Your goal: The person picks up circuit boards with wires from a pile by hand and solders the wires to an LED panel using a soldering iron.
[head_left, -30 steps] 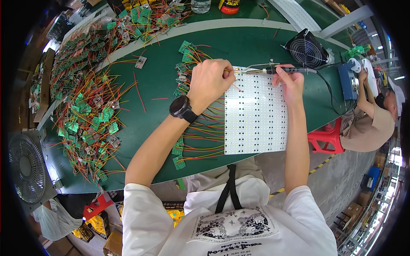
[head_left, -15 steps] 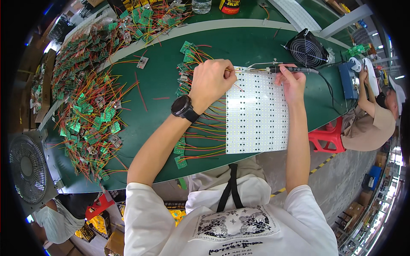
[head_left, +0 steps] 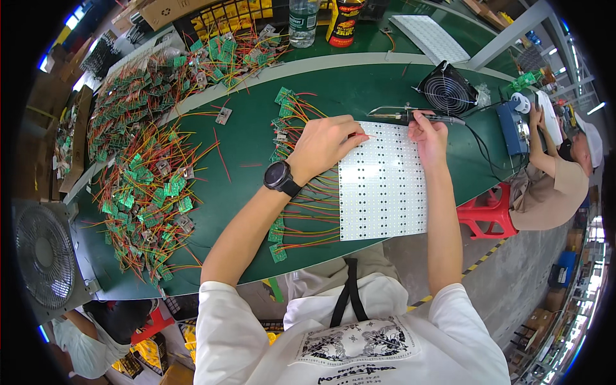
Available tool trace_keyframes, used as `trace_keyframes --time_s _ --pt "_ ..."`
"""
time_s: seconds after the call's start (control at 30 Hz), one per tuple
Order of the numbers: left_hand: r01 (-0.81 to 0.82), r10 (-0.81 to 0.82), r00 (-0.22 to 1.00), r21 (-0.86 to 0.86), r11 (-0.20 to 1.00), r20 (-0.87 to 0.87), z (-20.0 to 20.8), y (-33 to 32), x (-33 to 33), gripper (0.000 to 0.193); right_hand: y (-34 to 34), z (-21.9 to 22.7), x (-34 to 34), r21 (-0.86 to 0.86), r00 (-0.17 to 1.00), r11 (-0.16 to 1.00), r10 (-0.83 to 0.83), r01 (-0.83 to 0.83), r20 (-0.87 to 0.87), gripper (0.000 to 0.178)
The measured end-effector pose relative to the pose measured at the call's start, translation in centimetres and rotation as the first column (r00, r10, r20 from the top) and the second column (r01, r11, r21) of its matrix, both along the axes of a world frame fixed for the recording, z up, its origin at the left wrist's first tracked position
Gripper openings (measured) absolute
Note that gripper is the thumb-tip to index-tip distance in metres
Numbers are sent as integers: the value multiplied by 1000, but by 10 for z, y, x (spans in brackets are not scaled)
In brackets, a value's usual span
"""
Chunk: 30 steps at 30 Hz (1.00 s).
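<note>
Far to the left of the left hand (head_left: pixel 324 146), a heap of small green circuit boards (head_left: pixel 144 186) with red and yellow leads covers the green work table (head_left: pixel 247 154); a desk fan (head_left: pixel 45 256) stands beyond it at the table's edge. The left hand rests on the upper left corner of the white LED panel (head_left: pixel 384 183), fingers curled together and apparently pinching a thin wire against the panel's top edge. Just beneath that wrist, a row of wired boards (head_left: pixel 279 224) lines the panel's left side. To its right, the right hand (head_left: pixel 428 136) is closed around a soldering iron (head_left: pixel 410 115), which lies across the panel's top edge with the tip pointing toward the left fingertips.

The tip sits close to those fingertips, so a slip could burn them or bridge neighbouring pads. The iron's cord (head_left: pixel 478 144) trails right and could drag. The panel's near edge overhangs the table toward the person; a push might tip it. Open table lies only between the heap and the left hand; a small black fan (head_left: pixel 447 88) crowds the right.
</note>
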<state>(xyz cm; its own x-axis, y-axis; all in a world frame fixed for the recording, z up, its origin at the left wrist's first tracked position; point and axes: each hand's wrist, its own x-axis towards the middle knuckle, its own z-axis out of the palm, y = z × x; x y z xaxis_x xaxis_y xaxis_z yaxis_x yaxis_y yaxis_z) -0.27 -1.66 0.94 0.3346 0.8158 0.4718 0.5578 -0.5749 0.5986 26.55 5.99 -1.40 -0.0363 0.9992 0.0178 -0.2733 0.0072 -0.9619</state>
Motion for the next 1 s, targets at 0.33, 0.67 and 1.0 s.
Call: trace_keyframes --time_s 0.33,0.67,1.0 --pt "-26 25 998 -18 1000 -59 5 -6 5 21 2 4 1 -28 995 996 83 -82 59 20" --pt "-133 138 986 -54 990 98 -3 1 1 12 -7 2 -2 66 993 992 104 -108 60 19" --pt "-164 165 986 -30 986 37 -10 5 0 8 -8 4 2 86 977 980 169 -181 132 18"
